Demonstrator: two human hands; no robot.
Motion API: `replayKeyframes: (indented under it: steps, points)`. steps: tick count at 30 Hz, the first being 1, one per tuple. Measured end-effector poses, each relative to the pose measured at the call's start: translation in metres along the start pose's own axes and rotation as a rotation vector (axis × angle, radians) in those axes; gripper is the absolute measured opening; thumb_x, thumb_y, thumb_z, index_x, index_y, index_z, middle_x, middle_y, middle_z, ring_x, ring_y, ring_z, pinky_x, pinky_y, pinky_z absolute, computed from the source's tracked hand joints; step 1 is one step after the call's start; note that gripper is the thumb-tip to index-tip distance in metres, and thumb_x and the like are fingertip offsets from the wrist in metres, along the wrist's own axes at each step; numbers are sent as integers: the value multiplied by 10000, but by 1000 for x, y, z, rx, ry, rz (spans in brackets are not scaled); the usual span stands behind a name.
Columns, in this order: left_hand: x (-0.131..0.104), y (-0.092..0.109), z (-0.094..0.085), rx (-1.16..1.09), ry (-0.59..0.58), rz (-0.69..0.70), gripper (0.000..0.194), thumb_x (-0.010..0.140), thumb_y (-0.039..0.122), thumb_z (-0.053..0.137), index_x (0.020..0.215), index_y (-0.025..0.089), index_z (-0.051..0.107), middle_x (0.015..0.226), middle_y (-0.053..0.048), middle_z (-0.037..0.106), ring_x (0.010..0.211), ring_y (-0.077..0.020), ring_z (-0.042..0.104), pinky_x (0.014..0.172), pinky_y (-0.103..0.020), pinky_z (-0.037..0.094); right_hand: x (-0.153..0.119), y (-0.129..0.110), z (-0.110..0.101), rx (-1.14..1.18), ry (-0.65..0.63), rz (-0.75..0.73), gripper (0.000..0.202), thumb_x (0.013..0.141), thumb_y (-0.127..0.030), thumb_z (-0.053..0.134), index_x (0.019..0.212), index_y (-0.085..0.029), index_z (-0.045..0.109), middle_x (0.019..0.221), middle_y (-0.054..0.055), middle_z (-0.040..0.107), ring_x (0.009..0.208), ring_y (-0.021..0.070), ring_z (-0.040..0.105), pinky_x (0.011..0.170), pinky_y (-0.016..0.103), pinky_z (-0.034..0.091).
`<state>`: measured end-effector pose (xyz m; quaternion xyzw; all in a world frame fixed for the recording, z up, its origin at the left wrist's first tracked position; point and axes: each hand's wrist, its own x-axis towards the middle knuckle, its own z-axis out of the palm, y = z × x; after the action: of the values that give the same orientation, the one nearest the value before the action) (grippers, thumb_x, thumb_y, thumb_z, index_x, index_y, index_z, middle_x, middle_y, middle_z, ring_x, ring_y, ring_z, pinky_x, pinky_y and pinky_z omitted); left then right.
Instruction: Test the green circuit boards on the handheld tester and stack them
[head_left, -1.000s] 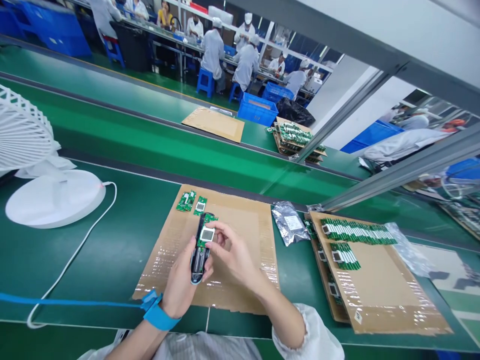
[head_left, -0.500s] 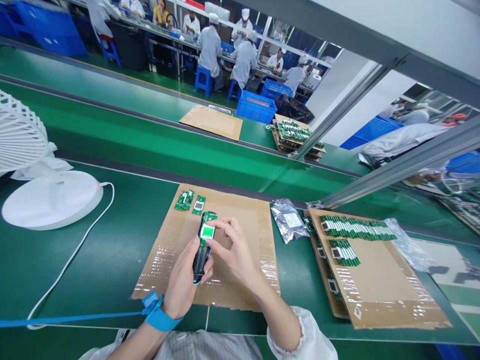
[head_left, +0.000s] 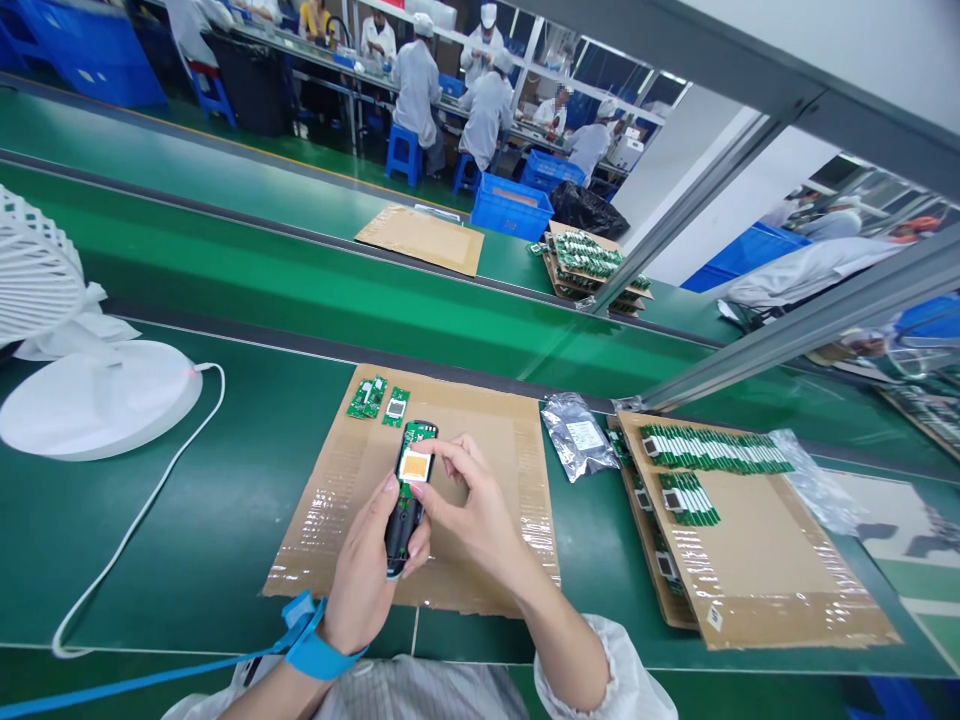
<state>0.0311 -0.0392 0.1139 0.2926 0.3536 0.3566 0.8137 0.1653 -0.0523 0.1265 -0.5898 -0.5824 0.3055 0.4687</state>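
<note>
My left hand (head_left: 365, 568) is wrapped round a black handheld device (head_left: 402, 532), tilted upright over the cardboard sheet (head_left: 480, 575). Its casing is open at the face, showing a green circuit board (head_left: 417, 432) with a small lit screen (head_left: 415, 467), now yellow-orange in a white frame. The thumb and forefinger of my right hand (head_left: 469, 495) close on the screen's right side, its other fingers curled behind. A blue strap (head_left: 319, 645) circles my left wrist. Beyond the device, loose circuit boards (head_left: 367, 397) and another small board with a screen (head_left: 396, 407) lie on the cardboard.
Right of the cardboard lies a silver bag (head_left: 580, 438). Stacked cardboard trays (head_left: 780, 570) carry rows of boards (head_left: 712, 449). A white fan (head_left: 105, 400) with a cable (head_left: 161, 495) stands left. Behind the green partition (head_left: 300, 290), co-workers in white (head_left: 416, 80) sit at another bench.
The screen has turned from bright green to yellow-orange. Both hands keep their hold on the device, which has shifted only slightly in view.
</note>
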Motion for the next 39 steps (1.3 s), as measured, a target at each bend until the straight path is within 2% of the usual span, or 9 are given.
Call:
replayKeyframes:
  steps: [17,22,26,28,29,31,33,36,39]
  points:
    - [-2,2,4,16,-6,8,358,983,496,421,780,214,507,535,48,445,468,-96,338,455,-212,287,-3,-4,-5,42,-48,37,314,908,-228,625,1218,-275,611,782,-37,359,729,121,430,670,245,340]
    - [-3,-5,1,135,37,35,356,950,533,460,811,223,567,553,33,468,488,-124,363,458,-232,320,-7,0,-1,127,-39,103,311,885,-290,665,1186,-277,588,759,-51,423,696,113,436,647,235,355]
    - [-3,-20,-6,349,168,86,328,866,541,610,982,242,680,811,-40,622,790,-198,560,664,-249,462,-20,15,14,184,80,265,338,847,-391,683,1077,-232,493,680,-76,422,572,106,417,527,221,340]
    - [-1,-25,-10,408,159,70,383,853,536,634,1109,253,679,905,-56,627,909,-218,566,752,-253,472,-27,23,15,166,219,281,277,871,-400,617,1011,-224,456,653,-80,397,546,106,401,504,218,331]
    - [1,-26,-12,424,137,56,423,869,544,607,1174,255,658,884,-53,614,875,-213,562,737,-255,472,-30,27,12,157,292,277,259,878,-404,588,993,-224,441,656,-78,393,547,107,403,505,218,334]
    - [7,-27,-17,430,106,38,487,913,570,518,1273,252,596,791,-26,570,718,-180,517,631,-248,454,-35,33,-2,74,404,281,243,887,-418,552,972,-228,427,659,-76,382,550,109,408,516,221,339]
    - [16,-26,-23,408,106,51,511,933,585,464,1294,237,562,724,-1,529,631,-153,458,549,-230,413,-39,37,-20,-137,401,316,235,887,-428,549,961,-231,446,624,-85,356,520,110,398,517,226,319]
    - [27,-26,-35,382,131,85,499,928,590,471,1244,216,570,700,15,516,608,-132,439,518,-207,388,-44,44,-38,-489,252,357,213,858,-402,589,951,-235,493,563,-96,344,475,117,409,504,232,272]
    - [33,-28,-44,359,145,97,500,922,591,486,1253,223,560,727,17,526,602,-124,449,500,-198,383,-47,50,-37,-676,113,351,161,876,-361,576,967,-243,515,571,-80,440,494,140,493,500,234,258]
